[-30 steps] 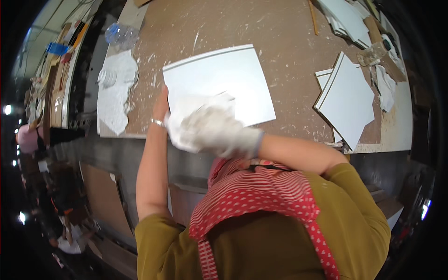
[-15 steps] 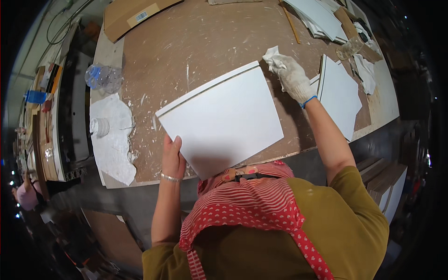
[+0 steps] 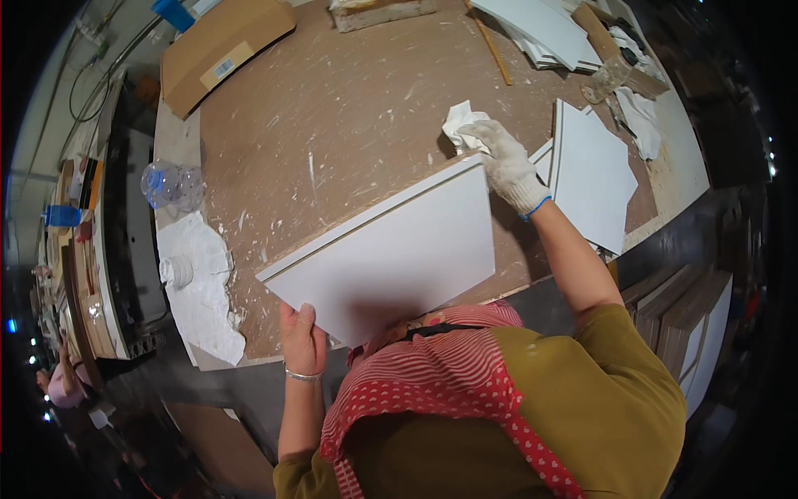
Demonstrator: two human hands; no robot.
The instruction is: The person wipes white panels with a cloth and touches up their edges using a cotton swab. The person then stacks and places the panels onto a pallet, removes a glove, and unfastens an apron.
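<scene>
A white panel (image 3: 399, 249) with a groove along its far edge is tilted up between my body and the table. My bare left hand (image 3: 304, 337) grips it at the near left edge, thumb on top. My right hand (image 3: 505, 162), in a pale knit glove, is closed on a crumpled white cloth (image 3: 465, 125) at the panel's far right corner. Part of the cloth sticks out beyond the fingers. The panel's near corner lies against my striped red apron (image 3: 449, 358).
Several white panels (image 3: 594, 179) lie at the right, with another stack (image 3: 540, 33) farther back. A clear cup (image 3: 607, 79) and pencil (image 3: 492, 46) are near them. At left are a plastic bottle (image 3: 173, 185), a white sheet (image 3: 204, 291) and a cardboard box (image 3: 229, 54).
The panel has tilted more steeply and come slightly nearer and left. My right hand with the cloth has moved in to the panel's far right corner.
</scene>
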